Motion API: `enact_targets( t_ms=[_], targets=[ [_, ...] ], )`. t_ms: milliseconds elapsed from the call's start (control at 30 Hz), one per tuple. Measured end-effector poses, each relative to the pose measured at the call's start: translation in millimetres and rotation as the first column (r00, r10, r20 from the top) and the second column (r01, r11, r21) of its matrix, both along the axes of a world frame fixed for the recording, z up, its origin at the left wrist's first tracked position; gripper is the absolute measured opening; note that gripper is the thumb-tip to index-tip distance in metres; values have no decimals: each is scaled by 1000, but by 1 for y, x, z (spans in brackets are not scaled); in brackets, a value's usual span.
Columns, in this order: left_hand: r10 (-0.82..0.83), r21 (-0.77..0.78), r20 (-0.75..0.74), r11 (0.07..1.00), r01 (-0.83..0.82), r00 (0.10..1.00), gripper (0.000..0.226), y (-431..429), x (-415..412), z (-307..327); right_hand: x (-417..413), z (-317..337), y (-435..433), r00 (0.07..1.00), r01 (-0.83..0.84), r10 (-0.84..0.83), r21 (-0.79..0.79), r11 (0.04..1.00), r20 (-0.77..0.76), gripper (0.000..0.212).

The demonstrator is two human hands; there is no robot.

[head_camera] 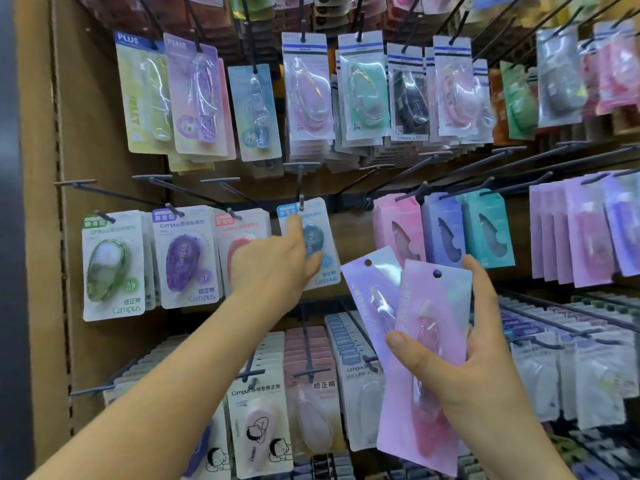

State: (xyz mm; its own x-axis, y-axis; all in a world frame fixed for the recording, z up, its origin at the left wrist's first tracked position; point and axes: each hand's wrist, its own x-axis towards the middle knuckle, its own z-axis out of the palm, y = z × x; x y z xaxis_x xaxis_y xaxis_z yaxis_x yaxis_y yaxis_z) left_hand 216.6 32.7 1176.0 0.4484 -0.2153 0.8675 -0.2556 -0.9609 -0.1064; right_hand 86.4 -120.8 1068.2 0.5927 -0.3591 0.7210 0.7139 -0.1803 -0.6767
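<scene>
Pegboard shelving [104,161] in a stationery shop carries rows of carded correction tapes on black hooks. Near the centre, a blue pack [316,237] hangs from its hook [300,188]. The left hand [273,261] lies on its front, forefinger stretched toward 12 o'clock along the card's left side and thumb reaching toward 3 o'clock over the lower part. Whether it grips the card cannot be told. At 9 o'clock of the blue pack hang a red pack [239,233], partly behind the hand, then a purple pack [185,261] and a green pack [110,268]. At 4 o'clock, off the rack, the right hand [478,368] clasps two long packs fanned out. Its thumb presses the front of a pink pack [433,317] and its fingers curl round the right edge. A lavender pack [374,289] sits behind, tilted toward 11 o'clock. At 3 o'clock hang a pink box [398,230], a violet box [441,230] and a teal box [488,230].
</scene>
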Motion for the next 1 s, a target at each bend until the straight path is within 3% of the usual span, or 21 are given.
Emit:
enact_targets(
  t_ms=[33, 67, 133, 167, 200, 267, 333, 467, 533, 600, 700, 800, 867, 1000],
  targets=[
    [-179, -85, -6, 980, 178, 984, 43, 3, -12, -7, 0, -1, -1, 1000, 8, -8, 5, 1000, -8, 111],
    [-421, -186, -19, 893, 410, 907, 31, 6, -27, -18, 0, -2, -2, 1000, 10, -10, 11, 1000, -11, 111],
    [-817, -386, -56, 547, 742, 573, 22, 10, -63, -47, 2, -2, -3, 1000, 4, -4, 31, 1000, 13, 111],
    [-899, -434, -118, 428, 792, 421, 30, 10, -81, -61, 2, -1, -2, 1000, -1, 0, 44, 999, 28, 109],
    [-916, -445, -206, 402, 800, 345, 45, 8, -95, -73, 3, -1, -2, 999, -6, 3, 59, 998, 43, 107],
    [-869, -392, -292, 489, 779, 399, 76, 0, -104, -91, 7, 0, 1, 998, 0, -6, 95, 995, 66, 107],
    [-837, -399, -262, 546, 736, 479, 93, -8, -105, -98, 9, -1, 5, 997, -4, -6, 134, 991, 76, 101],
    [-900, -547, -244, 435, 715, 361, 87, -14, -108, -96, -1, 0, 11, 992, -121, 112, 191, 974, 59, 55],
    [-927, -613, -210, 372, 697, 311, 76, -13, -109, -95, -8, -1, 10, 974, -227, 228, 206, 952, 19, 46],
    [-966, -725, -120, 242, 645, 227, 69, -14, -106, -95, -11, -2, 6, 962, -271, 274, 168, 948, 5, 37],
    [-989, -869, 121, -64, 491, 85, 64, -16, -104, -93, -15, -2, 4, 973, -231, 232, 69, 970, -6, 48],
    [-960, -898, 274, -234, 372, 56, 67, -16, -102, -94, -15, -6, 1, 971, -239, 238, 71, 968, 27, 45],
    [-948, -883, 301, -237, 406, 102, 80, -14, -100, -94, -16, -8, 1, 966, -258, 255, 97, 961, 42, 42],
    [-941, -790, 271, -97, 605, 202, 103, -8, -98, -92, -18, -10, -4, 973, -228, 221, 156, 961, 60, 40]
  ],
)
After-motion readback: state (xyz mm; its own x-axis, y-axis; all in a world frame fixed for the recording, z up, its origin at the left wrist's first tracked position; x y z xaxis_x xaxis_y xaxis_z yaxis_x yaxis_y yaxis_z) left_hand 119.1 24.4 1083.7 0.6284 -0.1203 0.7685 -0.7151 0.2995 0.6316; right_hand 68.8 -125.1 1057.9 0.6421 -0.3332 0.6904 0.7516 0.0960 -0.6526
